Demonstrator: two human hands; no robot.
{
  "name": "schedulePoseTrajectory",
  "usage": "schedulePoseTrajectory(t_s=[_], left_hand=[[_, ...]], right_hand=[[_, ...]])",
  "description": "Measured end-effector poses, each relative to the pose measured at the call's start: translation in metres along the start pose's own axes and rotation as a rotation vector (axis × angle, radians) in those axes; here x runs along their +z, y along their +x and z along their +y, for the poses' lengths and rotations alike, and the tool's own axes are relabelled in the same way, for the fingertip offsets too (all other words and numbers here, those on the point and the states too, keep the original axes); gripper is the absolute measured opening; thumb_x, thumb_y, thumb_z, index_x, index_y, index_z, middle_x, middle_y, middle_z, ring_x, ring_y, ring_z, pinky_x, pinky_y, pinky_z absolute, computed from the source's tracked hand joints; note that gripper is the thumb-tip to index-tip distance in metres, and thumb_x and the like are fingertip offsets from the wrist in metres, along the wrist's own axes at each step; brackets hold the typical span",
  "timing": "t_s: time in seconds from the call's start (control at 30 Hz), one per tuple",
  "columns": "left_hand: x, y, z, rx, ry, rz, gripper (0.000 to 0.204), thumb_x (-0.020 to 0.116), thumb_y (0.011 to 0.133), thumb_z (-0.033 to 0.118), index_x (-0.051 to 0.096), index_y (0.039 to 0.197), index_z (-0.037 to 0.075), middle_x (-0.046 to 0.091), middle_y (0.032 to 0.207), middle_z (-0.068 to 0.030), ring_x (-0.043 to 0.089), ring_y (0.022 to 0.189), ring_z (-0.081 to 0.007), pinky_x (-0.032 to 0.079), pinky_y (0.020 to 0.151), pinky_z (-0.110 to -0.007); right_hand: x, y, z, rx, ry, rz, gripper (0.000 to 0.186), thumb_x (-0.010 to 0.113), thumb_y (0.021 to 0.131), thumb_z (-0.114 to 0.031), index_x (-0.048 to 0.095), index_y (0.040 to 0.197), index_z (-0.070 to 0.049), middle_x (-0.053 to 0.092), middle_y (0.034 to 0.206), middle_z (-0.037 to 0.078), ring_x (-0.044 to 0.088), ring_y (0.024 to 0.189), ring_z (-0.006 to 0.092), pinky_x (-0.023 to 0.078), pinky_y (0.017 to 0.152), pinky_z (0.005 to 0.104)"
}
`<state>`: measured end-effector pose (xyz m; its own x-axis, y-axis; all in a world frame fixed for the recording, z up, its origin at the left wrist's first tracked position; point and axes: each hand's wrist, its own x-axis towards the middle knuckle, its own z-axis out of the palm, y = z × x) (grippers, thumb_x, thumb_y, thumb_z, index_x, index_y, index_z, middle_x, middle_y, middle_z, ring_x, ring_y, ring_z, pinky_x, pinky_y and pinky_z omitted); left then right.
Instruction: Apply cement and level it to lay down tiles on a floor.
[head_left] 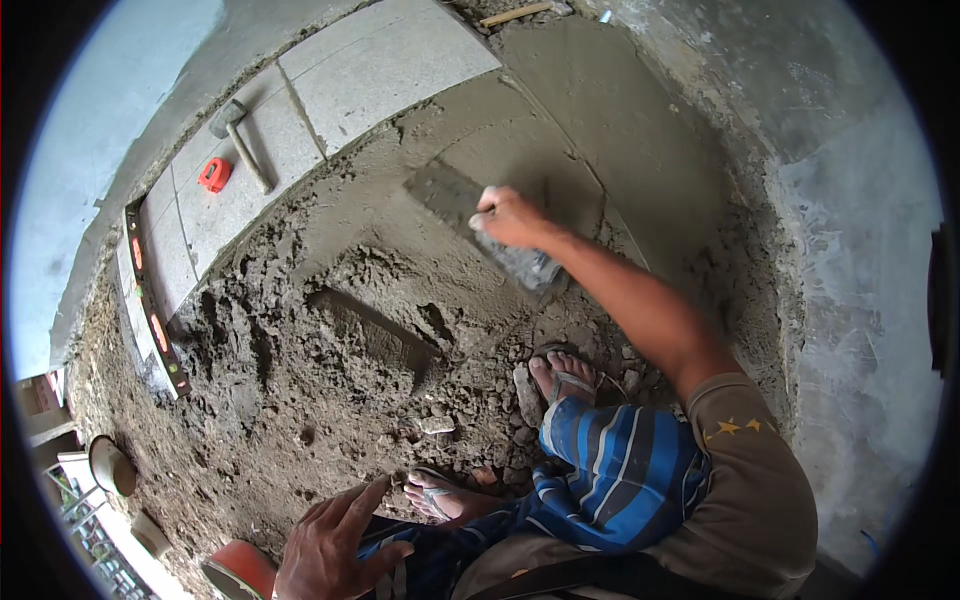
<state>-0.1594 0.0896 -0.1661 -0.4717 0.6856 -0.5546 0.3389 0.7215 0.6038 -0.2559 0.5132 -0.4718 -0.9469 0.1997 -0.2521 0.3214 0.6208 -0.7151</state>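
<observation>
My right hand (512,218) grips the handle of a rectangular plastering trowel (442,193). The blade is smeared with grey mortar and rests over the wet mortar bed (395,205). Part of the handle is hidden by my fingers. At the lower edge, my left hand (335,540) hangs by my knee with its fingers apart, holding nothing. Just ahead of my feet lies rougher, lumpy mortar (300,330) with a straight-edged hollow in it. Beyond the bed, pale floor tiles (390,65) form a curved row.
On the tiles lie a mallet (243,155) and a red tape measure (214,175). A spirit level (150,305) lies along the row's left end. At lower left are a red bucket (240,570) and a pale bucket (112,467). A grey wall (870,250) bounds the right.
</observation>
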Motion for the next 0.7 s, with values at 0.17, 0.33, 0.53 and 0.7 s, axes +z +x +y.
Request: schedulePoseTrajectory(t_s=[0.17,0.33,0.53,0.7], left_hand=[[-0.003,0.007,0.001,0.060,-0.005,0.060,0.069,0.081,0.081,0.020,0.054,0.143,0.004,0.065,0.130,-0.0236,0.065,0.113,-0.0440,0.054,0.094,-0.047],[-0.008,0.010,0.006,0.179,0.004,0.036,0.070,0.081,0.082,0.023,0.053,0.144,0.005,0.064,0.130,-0.0232,0.064,0.113,-0.0436,0.053,0.094,-0.047],[-0.008,-0.012,-0.003,0.145,-0.031,-0.004,0.075,0.077,0.085,0.033,0.049,0.149,0.007,0.059,0.138,-0.0228,0.060,0.119,-0.0433,0.050,0.101,-0.049],[-0.009,-0.021,-0.011,0.106,-0.059,-0.008,0.077,0.078,0.084,0.033,0.047,0.150,0.007,0.060,0.137,-0.0229,0.060,0.120,-0.0436,0.049,0.101,-0.049]], right_hand=[[0.017,-0.080,-0.032,-0.076,-0.287,-0.217,0.042,0.064,0.092,-0.033,0.059,0.118,0.000,0.070,0.101,0.029,0.069,0.098,0.0467,0.054,0.087,0.0549],[-0.066,-0.108,0.041,0.402,-0.523,0.203,0.037,0.060,0.097,-0.036,0.057,0.119,-0.006,0.072,0.098,0.025,0.070,0.095,0.0465,0.054,0.084,0.0560],[-0.040,-0.131,0.022,0.127,-0.272,0.332,0.039,0.066,0.094,-0.029,0.056,0.124,-0.006,0.072,0.101,0.025,0.068,0.095,0.0465,0.054,0.086,0.0516],[0.048,-0.106,-0.070,-0.314,-0.183,-0.123,0.039,0.062,0.096,-0.028,0.054,0.127,-0.005,0.072,0.098,0.024,0.069,0.089,0.0465,0.054,0.079,0.0557]])
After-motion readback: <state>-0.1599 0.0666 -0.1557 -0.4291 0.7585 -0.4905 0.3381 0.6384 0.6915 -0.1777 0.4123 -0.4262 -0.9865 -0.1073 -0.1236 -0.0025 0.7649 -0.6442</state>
